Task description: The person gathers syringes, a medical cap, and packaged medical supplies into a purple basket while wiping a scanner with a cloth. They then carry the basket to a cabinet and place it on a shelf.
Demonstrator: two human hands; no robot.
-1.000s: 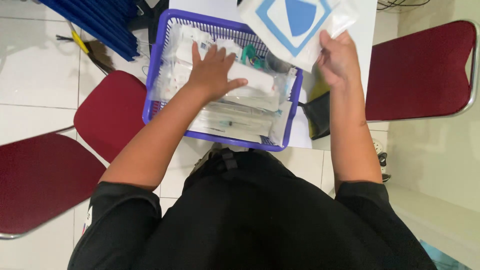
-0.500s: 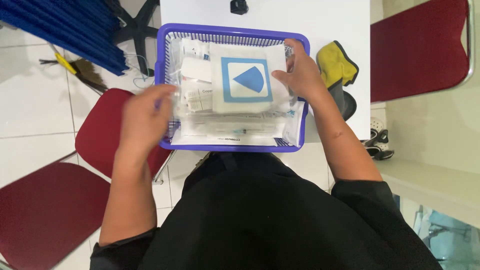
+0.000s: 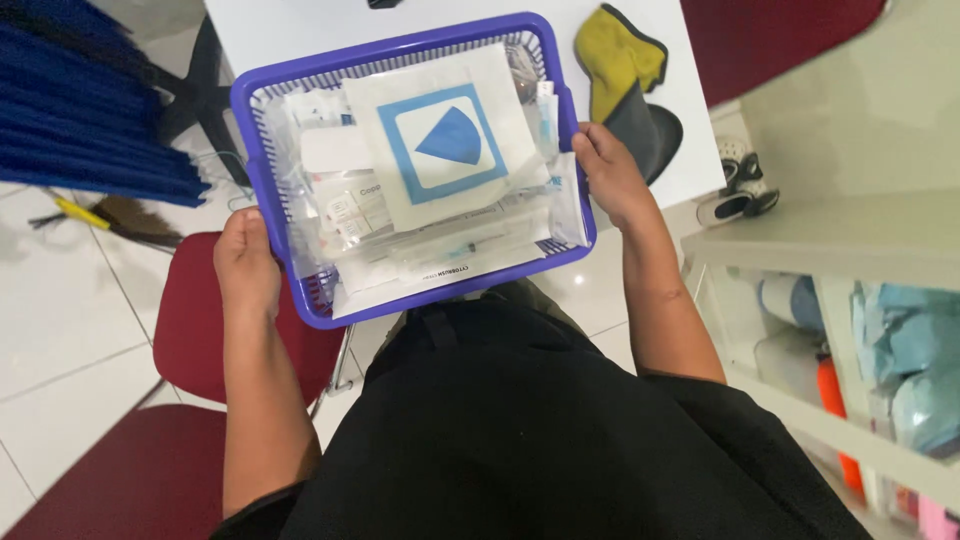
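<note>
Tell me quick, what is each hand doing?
Left hand: closed on the left rim of the purple basket.
Right hand: closed on the basket's right rim.

White tiled floor [image 3: 70,330], red chairs [image 3: 200,320], white table [image 3: 300,25].

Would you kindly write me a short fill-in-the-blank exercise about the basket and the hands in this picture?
1. The left hand and the right hand grip opposite sides of a ____ plastic basket.
2. On top of the sealed packets lies a white packet printed with a blue ____ frame.
3. Beyond the basket, a yellow and grey ____ lies on the white table.
4. Left of the person stand ____ chairs.

Missing words: purple; square; cloth; red
</note>
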